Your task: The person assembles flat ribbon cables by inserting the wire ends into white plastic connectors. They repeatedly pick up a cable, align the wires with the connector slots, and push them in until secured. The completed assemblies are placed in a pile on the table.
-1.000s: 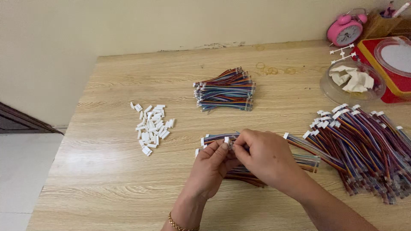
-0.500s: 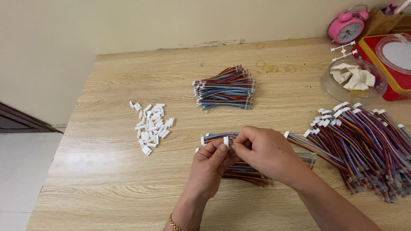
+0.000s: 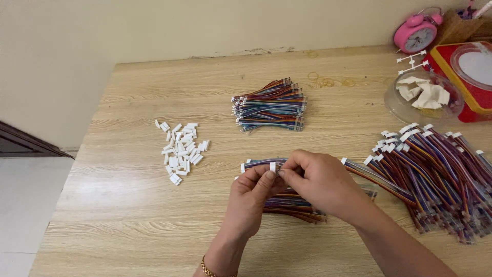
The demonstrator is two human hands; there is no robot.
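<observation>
My left hand (image 3: 252, 197) and my right hand (image 3: 319, 182) meet over the middle of the wooden table (image 3: 128, 225). Between their fingertips sits a small white connector housing (image 3: 272, 166); the left hand pinches it. The right hand grips a short multicoloured wire cable, mostly hidden under its fingers. Under both hands lies a small bunch of wire cables (image 3: 292, 202), one with a white end (image 3: 243, 167) sticking out to the left. A pile of loose white connector housings (image 3: 180, 151) lies to the left of my hands.
A bundle of coloured wires without housings (image 3: 270, 105) lies farther back. A large heap of wires with white ends (image 3: 435, 174) fills the right side. A clear bowl of white pieces (image 3: 424, 97), a pink alarm clock (image 3: 416, 33) and a red box (image 3: 474, 77) stand at the back right.
My hands have stayed in the same spot; only the fingertips have shifted slightly around the white housing.
</observation>
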